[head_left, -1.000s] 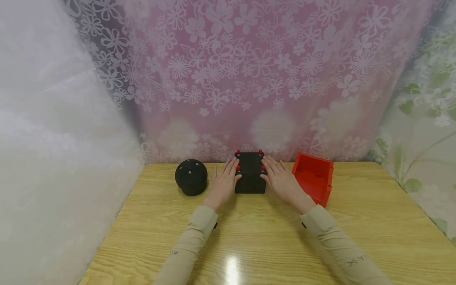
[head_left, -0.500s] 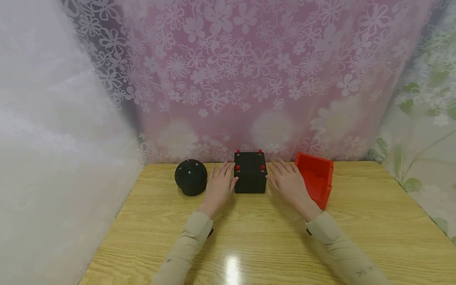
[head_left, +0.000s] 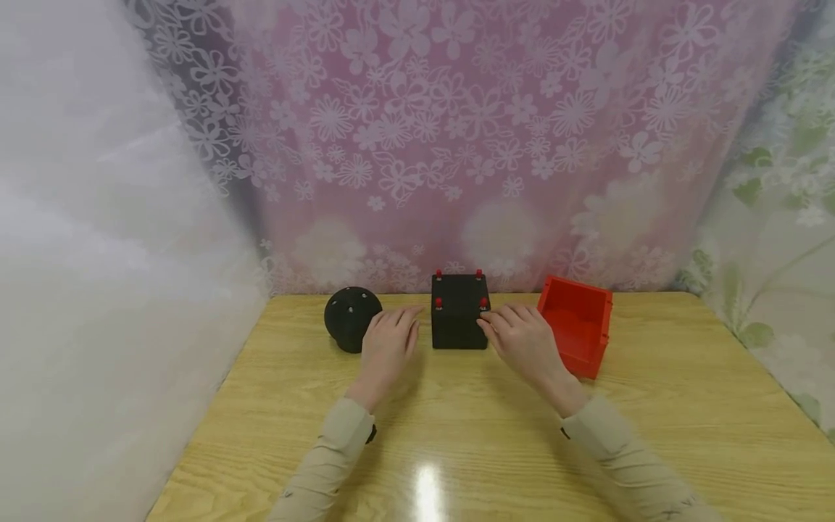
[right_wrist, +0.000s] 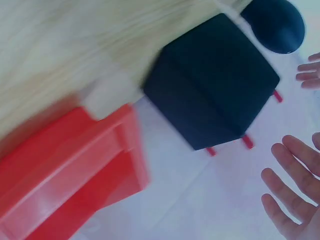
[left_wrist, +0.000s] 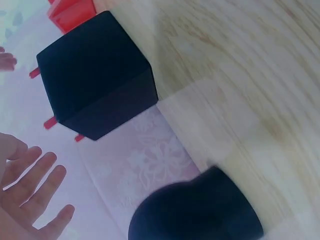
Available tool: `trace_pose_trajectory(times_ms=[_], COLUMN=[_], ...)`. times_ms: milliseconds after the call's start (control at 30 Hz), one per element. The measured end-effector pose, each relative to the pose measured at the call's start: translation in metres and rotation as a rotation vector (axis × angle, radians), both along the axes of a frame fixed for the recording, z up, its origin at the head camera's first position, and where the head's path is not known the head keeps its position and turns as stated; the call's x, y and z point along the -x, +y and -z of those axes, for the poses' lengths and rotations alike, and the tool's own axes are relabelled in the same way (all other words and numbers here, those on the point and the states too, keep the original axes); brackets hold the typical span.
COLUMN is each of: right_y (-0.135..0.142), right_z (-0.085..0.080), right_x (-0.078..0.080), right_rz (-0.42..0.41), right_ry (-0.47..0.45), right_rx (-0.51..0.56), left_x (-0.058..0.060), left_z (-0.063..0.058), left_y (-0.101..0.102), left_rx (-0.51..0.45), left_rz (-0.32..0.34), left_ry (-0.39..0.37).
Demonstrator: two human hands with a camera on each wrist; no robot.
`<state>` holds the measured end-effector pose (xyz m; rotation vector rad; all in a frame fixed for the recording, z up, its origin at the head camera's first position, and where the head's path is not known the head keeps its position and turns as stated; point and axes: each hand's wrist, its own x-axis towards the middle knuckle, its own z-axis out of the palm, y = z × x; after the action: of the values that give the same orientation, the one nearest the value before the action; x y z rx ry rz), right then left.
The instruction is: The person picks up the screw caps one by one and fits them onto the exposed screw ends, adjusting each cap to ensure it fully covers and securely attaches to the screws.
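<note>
A black box [head_left: 459,319] with a red peg at each top corner stands at the table's back edge. My left hand [head_left: 386,348] is left of it, fingers loosely bent and apart from its side. This hand overlaps a black ball-topped object [head_left: 352,322] with small metallic spots. In the left wrist view its fingers [left_wrist: 42,187] are spread, holding nothing. On the other side, the fingertips of my right hand [head_left: 525,344] are right by the box's front right red peg [head_left: 484,302]. The right wrist view shows those fingers [right_wrist: 295,170] relaxed, with nothing between them.
A red open bin [head_left: 577,322], tilted with its opening facing me, sits just behind and right of my right hand. The wooden table [head_left: 457,435] extends toward me. A pink floral curtain [head_left: 417,145] hangs right behind the table's back edge.
Both hands have come off the box's sides. The left hand moved left toward the black ball-topped object. The right hand drew outward, then its fingertips came back near the front right peg.
</note>
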<state>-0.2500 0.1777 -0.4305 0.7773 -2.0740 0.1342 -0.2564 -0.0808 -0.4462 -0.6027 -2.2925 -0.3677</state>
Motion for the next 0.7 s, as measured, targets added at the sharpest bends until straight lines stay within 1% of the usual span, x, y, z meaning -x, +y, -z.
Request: trace_pose_trajectory(times_ms=[167, 333, 433, 567, 700], right_y=[-0.028, -0.06, -0.081, -0.109, -0.132], right_z=[-0.01, -0.019, -0.022, -0.019, -0.011], right_x=[-0.005, -0.005, -0.002, 0.005, 0.012], right_rz=[-0.021, -0.037, -0.035, -0.038, -0.025], right_ry=[0.011, 0.002, -0.02, -0.095, -0.177], right_rx=[-0.008, -0.023, -0.052, -0.063, -0.079], left_x=[-0.003, -0.001, 0.002, 0.006, 0.008], left_z=[-0.006, -0.011, -0.013, -0.012, -0.011], left_y=[-0.019, -0.046, -0.063, -0.085, -0.104], left_rx=[-0.04, -0.072, -0.094, -0.109, -0.077], left_rz=[-0.009, -0.03, -0.042, -0.074, -0.129], left_ry=[0.036, 0.049, 0.024, -0.034, -0.106])
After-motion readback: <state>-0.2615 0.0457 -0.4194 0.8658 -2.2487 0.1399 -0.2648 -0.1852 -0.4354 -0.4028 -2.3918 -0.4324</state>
